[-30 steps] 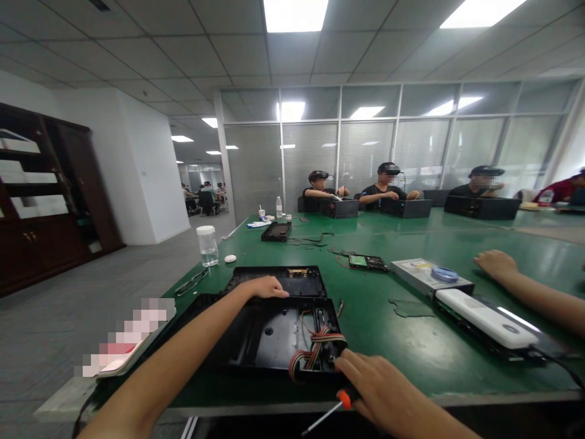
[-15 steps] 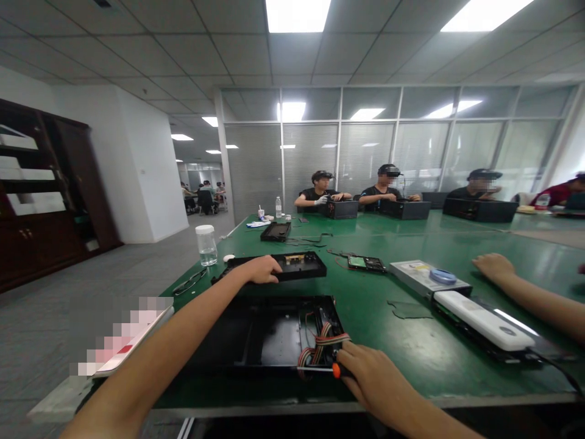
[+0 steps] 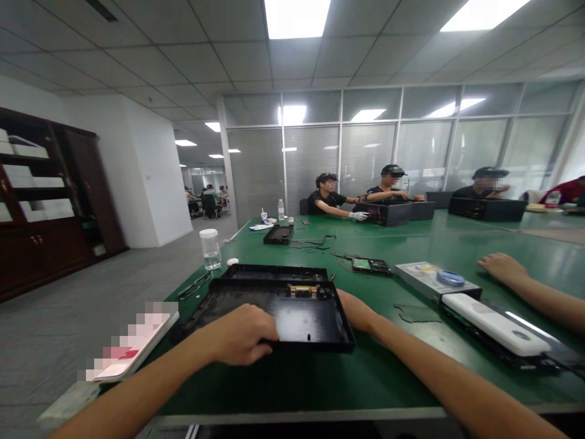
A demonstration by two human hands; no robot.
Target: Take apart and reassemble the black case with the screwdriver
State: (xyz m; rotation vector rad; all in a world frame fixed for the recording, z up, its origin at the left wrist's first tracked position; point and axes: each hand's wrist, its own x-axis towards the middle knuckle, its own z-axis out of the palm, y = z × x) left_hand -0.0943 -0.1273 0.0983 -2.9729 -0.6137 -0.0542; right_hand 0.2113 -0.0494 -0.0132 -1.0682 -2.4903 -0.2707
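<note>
A flat black plastic cover (image 3: pixel 292 314) with a small gold connector at its far edge lies tilted over the black case on the green table (image 3: pixel 411 366). My left hand (image 3: pixel 242 335) grips the cover's near edge, fingers curled over the rim. My right hand (image 3: pixel 356 311) holds the cover's right side, its fingers hidden behind the edge. The case's rim (image 3: pixel 278 271) shows just beyond the cover. The ribbon cables and the screwdriver are not in sight.
A glass jar (image 3: pixel 210 249) and glasses (image 3: pixel 194 283) sit at the left. A circuit board (image 3: pixel 370 265), a silver drive (image 3: pixel 423 275) with a blue tape roll (image 3: pixel 450 278) and a white device (image 3: pixel 496 323) lie to the right. Another person's hand (image 3: pixel 503 268) rests there. People work at the far end.
My left hand lifted the black cover from behind the open case and brought it over the case. My right hand left the ribbon cables and took the cover's right side; the screwdriver is gone from view.
</note>
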